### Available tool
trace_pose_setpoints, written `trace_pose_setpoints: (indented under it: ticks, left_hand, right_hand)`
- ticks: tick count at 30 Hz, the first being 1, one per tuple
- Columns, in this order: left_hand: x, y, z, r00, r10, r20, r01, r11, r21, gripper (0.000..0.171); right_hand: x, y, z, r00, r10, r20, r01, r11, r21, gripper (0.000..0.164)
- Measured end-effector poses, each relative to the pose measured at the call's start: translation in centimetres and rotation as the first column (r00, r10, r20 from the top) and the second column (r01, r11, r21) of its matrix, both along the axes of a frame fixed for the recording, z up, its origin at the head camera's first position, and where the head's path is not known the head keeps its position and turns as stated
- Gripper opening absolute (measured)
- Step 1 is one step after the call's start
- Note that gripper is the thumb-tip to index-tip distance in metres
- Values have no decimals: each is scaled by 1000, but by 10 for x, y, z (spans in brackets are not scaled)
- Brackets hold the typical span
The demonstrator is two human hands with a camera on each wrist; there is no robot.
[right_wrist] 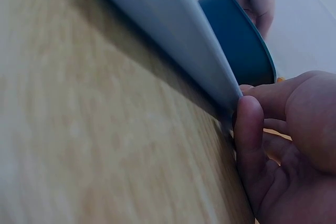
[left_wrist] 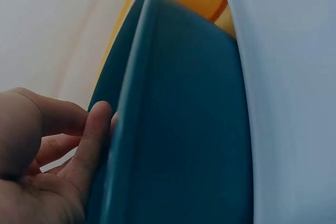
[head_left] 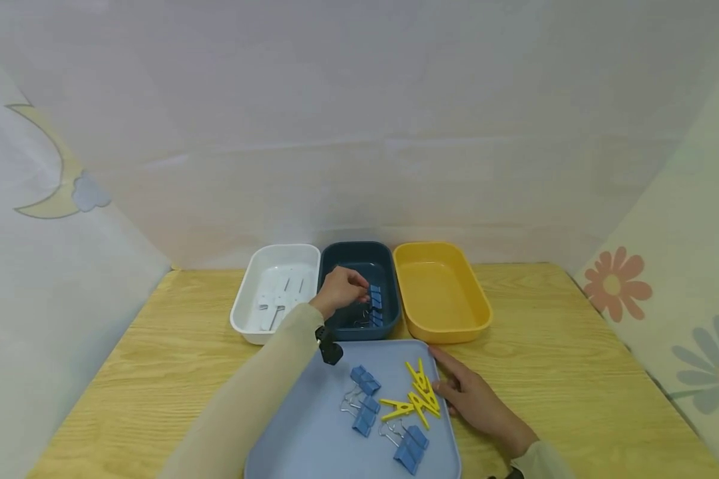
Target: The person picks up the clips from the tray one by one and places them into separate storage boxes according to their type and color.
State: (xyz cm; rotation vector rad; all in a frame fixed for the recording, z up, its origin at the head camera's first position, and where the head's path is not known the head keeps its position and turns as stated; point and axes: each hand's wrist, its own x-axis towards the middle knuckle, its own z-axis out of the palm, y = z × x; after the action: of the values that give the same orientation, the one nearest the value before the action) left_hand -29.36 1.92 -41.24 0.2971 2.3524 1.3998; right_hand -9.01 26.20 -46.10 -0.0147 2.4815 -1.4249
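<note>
My left hand [head_left: 340, 290] reaches into the dark blue bin [head_left: 359, 250], thumb and fingertips pinching at the farthest blue binder clip [head_left: 375, 290] of a row along its right wall. In the left wrist view the bin's rim [left_wrist: 137, 51] hides the fingertips. My right hand [head_left: 478, 402] holds the light blue tray [head_left: 305, 419] by its far right corner, thumb and index finger at the rim. On the tray lie several blue binder clips [head_left: 367, 416] with wire handles and several yellow clothespins [head_left: 411, 404], the clothespins close to my right fingers.
Left of the dark blue bin stands a white bin [head_left: 243, 313] holding several white clips [head_left: 279, 303] with thin metal handles. A yellow bin [head_left: 440, 286] stands on the right. All rest on a wooden table [head_left: 156, 372], with a pale wall [head_left: 359, 179] behind.
</note>
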Motion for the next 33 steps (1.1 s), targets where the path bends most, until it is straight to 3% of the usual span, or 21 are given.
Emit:
trace_pose_setpoints:
  ticks: [8,13,21,24,28,33]
  left_hand:
    - [-2,1,-8,1000,-20,22,21,1000,-18,19]
    - [0,1,-8,999,-41,-13,40,997,-61,25]
    - [8,1,-1,993,-85,-79,75,989,-129,37]
    - [10,-3,2,990,-108,-92,97,988,-120,41]
    - [14,-13,8,990,-90,-109,80,992,-98,40]
    - [28,-25,18,987,-90,-130,80,993,-81,34]
  right_hand:
    - [0,-1,1,1000,3,-11,-3,1000,19,63]
    - [0,-1,0,1000,12,-13,-12,1000,15,62]
    - [4,4,-1,1000,-17,11,16,999,44,62]
    - [5,5,-1,999,-41,35,39,998,53,62]
    - [2,3,-1,1000,-15,13,15,999,39,62]
    - [-1,0,-1,1000,9,-18,-9,999,30,62]
